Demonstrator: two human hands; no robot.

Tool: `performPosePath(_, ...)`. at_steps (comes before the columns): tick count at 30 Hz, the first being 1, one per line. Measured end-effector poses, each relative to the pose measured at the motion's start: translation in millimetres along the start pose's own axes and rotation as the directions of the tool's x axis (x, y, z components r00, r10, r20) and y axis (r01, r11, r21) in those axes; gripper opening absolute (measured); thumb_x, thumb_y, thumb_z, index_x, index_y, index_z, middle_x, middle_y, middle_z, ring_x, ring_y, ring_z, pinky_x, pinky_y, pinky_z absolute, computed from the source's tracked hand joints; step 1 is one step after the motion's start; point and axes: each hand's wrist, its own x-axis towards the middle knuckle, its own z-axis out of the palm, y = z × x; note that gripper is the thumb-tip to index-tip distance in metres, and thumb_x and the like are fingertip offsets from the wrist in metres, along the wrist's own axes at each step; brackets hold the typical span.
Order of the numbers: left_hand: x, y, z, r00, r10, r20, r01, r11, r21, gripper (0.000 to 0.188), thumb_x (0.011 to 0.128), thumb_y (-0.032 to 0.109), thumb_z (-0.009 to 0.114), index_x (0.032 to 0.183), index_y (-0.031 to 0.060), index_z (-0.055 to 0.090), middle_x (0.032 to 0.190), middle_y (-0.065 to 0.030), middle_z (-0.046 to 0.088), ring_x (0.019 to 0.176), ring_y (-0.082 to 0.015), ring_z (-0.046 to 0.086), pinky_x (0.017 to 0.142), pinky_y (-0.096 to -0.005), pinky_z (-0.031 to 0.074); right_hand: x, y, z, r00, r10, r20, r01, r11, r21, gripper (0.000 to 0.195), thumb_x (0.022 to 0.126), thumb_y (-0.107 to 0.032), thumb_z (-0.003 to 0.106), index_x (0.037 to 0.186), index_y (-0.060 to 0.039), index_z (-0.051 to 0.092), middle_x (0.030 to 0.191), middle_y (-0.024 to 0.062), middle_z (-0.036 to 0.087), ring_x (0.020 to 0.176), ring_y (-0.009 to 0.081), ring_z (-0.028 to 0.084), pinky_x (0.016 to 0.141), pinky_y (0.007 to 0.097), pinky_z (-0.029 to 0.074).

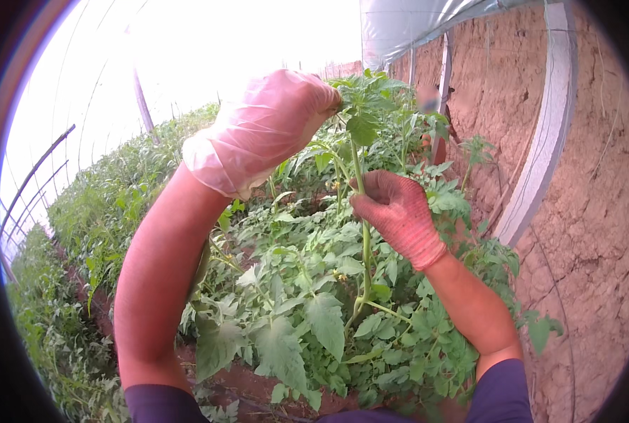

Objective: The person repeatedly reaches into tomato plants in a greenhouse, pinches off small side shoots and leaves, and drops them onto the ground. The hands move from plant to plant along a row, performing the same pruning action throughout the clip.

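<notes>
A tall tomato plant stem rises in front of me, with a leafy top and broad leaves lower down. My left hand, in a thin translucent glove, is raised beside the leafy top; its fingertips are at the top's left edge, and what they hold is hidden. My right hand, in a reddish knitted glove with a darker finger area, has thumb and fingers around the stem at mid-height. Small yellow flowers show among the leaves behind the stem.
An earthen wall with a pale concrete post stands on the right. Plastic sheeting hangs above. Dense rows of plants stretch along the left. Another person, partly hidden, is by a farther post.
</notes>
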Motion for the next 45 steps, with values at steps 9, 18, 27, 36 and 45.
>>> performPosePath(9, -6.6, -9.8, -14.2, 0.940, -0.311, -0.139, 0.235, 0.888, -0.394, 0.016, 0.096, 0.018, 0.061, 0.101, 0.0071, 0.071, 0.094, -0.0064, 0.070, 0.073, -0.0172, 0.064, 0.070, -0.0317, 0.056, 1.6, -3.5, -3.8, 0.992, 0.074, 0.099, -0.093, 0.975, 0.200, 0.026, 0.088, -0.008, 0.071, 0.111, 0.0030, 0.066, 0.089, 0.0051, 0.070, 0.078, 0.0118, 0.066, 0.072, 0.0270, 0.054)
performPosePath(18, -322.1, 18.6, -70.7, 0.738, -0.641, -0.211, -0.489, -0.292, -0.822, 0.030, 0.101, 0.018, 0.053, 0.129, 0.0072, 0.055, 0.126, -0.0073, 0.058, 0.110, -0.0195, 0.057, 0.105, -0.0363, 0.040, 0.3, 9.5, -31.4, 0.938, -0.345, 0.035, 0.335, 0.877, -0.345, 0.023, 0.092, -0.010, 0.066, 0.111, 0.0027, 0.067, 0.108, 0.0134, 0.069, 0.099, 0.0189, 0.066, 0.087, 0.0292, 0.052)
performPosePath(27, -434.8, 145.2, -26.1, 0.722, -0.674, 0.156, -0.322, -0.527, -0.786, 0.081, 0.091, 0.067, 0.054, 0.147, 0.0100, 0.040, 0.146, -0.0190, 0.049, 0.130, -0.0325, 0.049, 0.117, -0.0574, 0.026, -129.6, -100.8, 26.3, 0.475, -0.478, 0.739, 0.796, 0.592, -0.129, 0.020, 0.092, -0.030, 0.066, 0.094, -0.0103, 0.066, 0.078, 0.0022, 0.065, 0.066, 0.0199, 0.062, 0.062, 0.0311, 0.050)
performPosePath(36, -439.6, 189.1, 57.4, 0.238, -0.718, 0.655, 0.191, -0.626, -0.756, 0.095, 0.091, 0.073, 0.050, 0.159, 0.0124, 0.022, 0.153, -0.0118, 0.040, 0.137, -0.0248, 0.043, 0.116, -0.0412, 0.028, -260.5, -5.6, 236.5, 0.407, -0.112, 0.907, 0.261, 0.965, 0.002, 0.036, 0.091, -0.043, 0.066, 0.096, -0.0085, 0.062, 0.079, 0.0110, 0.062, 0.072, 0.0298, 0.065, 0.065, 0.0409, 0.053)
performPosePath(45, -467.9, 127.5, 62.4, -0.062, -0.485, 0.872, -0.292, -0.827, -0.481, 0.078, 0.095, 0.072, 0.041, 0.128, 0.0041, 0.061, 0.123, -0.0089, 0.066, 0.110, -0.0219, 0.061, 0.100, -0.0408, 0.046, -244.7, -0.6, 300.8, 0.464, -0.284, 0.839, 0.250, 0.951, 0.184, 0.024, 0.087, -0.026, 0.069, 0.075, -0.0097, 0.057, 0.065, 0.0111, 0.056, 0.061, 0.0315, 0.061, 0.057, 0.0415, 0.050)
